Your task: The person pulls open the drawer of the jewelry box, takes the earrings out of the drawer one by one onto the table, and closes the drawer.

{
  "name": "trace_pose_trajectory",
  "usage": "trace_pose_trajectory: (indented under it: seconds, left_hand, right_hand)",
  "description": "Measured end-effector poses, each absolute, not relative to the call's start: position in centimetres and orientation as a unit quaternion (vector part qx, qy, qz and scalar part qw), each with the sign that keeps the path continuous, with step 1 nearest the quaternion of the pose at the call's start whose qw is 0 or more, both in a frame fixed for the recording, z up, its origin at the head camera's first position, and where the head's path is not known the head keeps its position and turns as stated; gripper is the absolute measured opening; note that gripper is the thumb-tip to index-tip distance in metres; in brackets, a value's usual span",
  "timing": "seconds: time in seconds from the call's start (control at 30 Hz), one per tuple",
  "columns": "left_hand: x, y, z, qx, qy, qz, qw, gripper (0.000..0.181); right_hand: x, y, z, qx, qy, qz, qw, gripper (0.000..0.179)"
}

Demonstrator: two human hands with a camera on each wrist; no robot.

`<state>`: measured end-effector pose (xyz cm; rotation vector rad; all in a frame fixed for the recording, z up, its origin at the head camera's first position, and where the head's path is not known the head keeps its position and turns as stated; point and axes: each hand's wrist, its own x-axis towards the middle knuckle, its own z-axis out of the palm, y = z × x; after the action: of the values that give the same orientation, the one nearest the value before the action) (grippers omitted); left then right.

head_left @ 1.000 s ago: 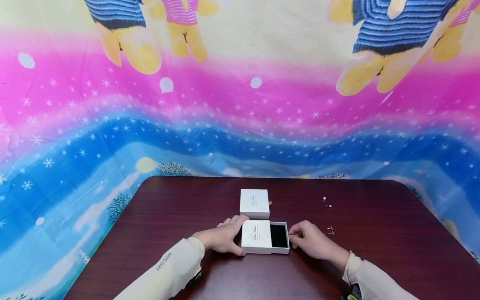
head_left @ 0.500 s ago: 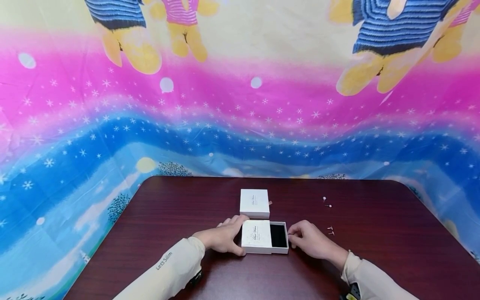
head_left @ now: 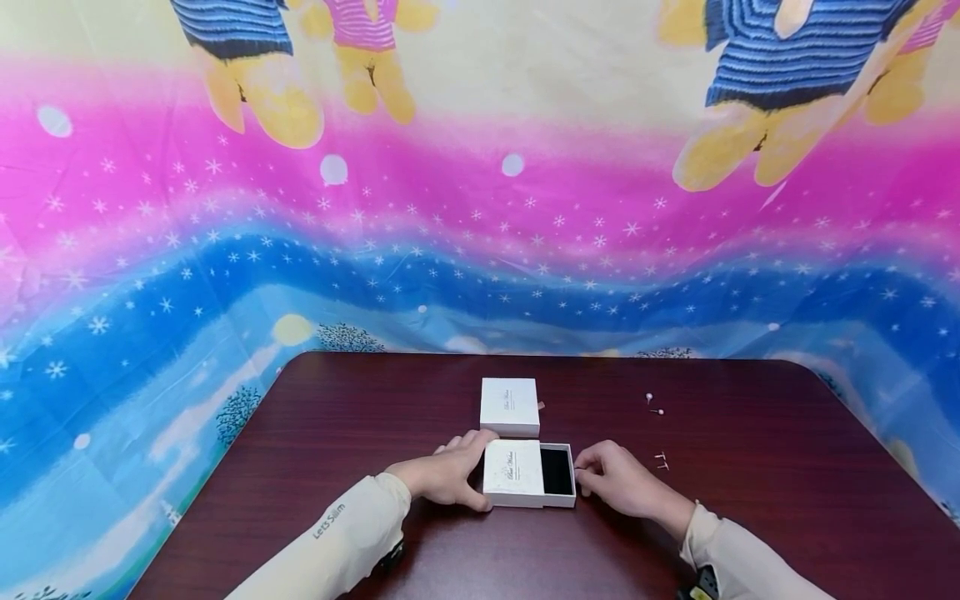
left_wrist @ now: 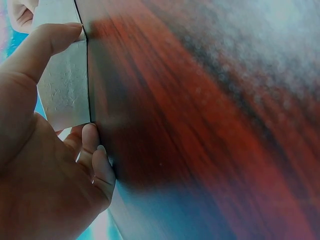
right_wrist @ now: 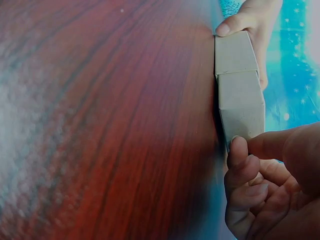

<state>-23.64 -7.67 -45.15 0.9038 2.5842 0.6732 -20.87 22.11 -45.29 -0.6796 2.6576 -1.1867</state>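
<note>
A white drawer-style gift box [head_left: 512, 471] with dark lettering lies on the table, its black-lined drawer [head_left: 557, 472] partly out to the right. My left hand [head_left: 452, 473] grips the sleeve's left end, thumb at the near corner and fingers around the far side. In the left wrist view, the thumb [left_wrist: 60, 37] lies against the box's side. At the drawer's outer end is my right hand [head_left: 618, 477], fingers curled and thumb and index pinching close against its edge. The right wrist view shows these fingertips [right_wrist: 237, 147] right at the drawer's end; what they pinch is hidden.
Just behind stands a second, closed white box [head_left: 509, 404] with a small ribbon tab [head_left: 541, 406] on its right. Small stud earrings lie to the right: a far pair [head_left: 649, 397] and a nearer pair [head_left: 662, 461]. A printed cloth [head_left: 480, 208] hangs behind the dark wooden table [head_left: 360, 400].
The drawer has slid slightly left into its sleeve, and my right hand has moved a little left with it. My left hand stays in place.
</note>
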Motion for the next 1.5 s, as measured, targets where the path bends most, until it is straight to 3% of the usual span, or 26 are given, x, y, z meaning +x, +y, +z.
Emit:
trace_pose_trajectory:
  seconds: [1.5]
  left_hand:
    - [-23.46, -7.68, -44.79, 0.315, 0.903, 0.238, 0.168, 0.084]
  right_hand:
    - [-20.88, 21.46, -45.01, -0.23, 0.892, -0.381, 0.076, 0.023]
